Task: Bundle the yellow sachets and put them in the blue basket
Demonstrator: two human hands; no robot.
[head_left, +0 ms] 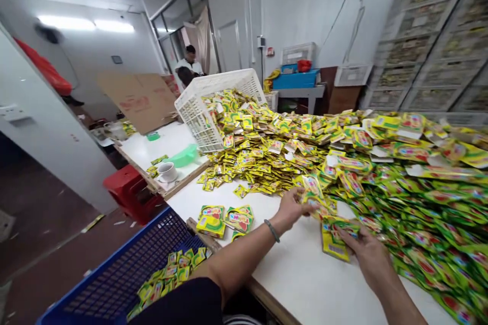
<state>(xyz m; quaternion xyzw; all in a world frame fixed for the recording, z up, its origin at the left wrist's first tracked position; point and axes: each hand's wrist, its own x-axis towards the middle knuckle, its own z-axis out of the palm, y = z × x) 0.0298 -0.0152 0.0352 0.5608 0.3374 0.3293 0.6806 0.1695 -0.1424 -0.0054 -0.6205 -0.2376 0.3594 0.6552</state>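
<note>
My left hand, with a dark beaded bracelet on the wrist, grips a bunch of yellow foil sachets at the edge of the heap. My right hand holds a folded strip of yellow-and-green sachets on the white table, close to my left hand. A huge heap of loose yellow sachets covers the table ahead, and green-edged sachet strips spread to the right. Two small stacks of sachets lie left of my hands.
A tipped white plastic crate spills sachets at the heap's far end. A blue basket holding sachets sits below the near table edge on the left. A white cup, a green scoop, a red stool, white shelves of trays and a person are also there.
</note>
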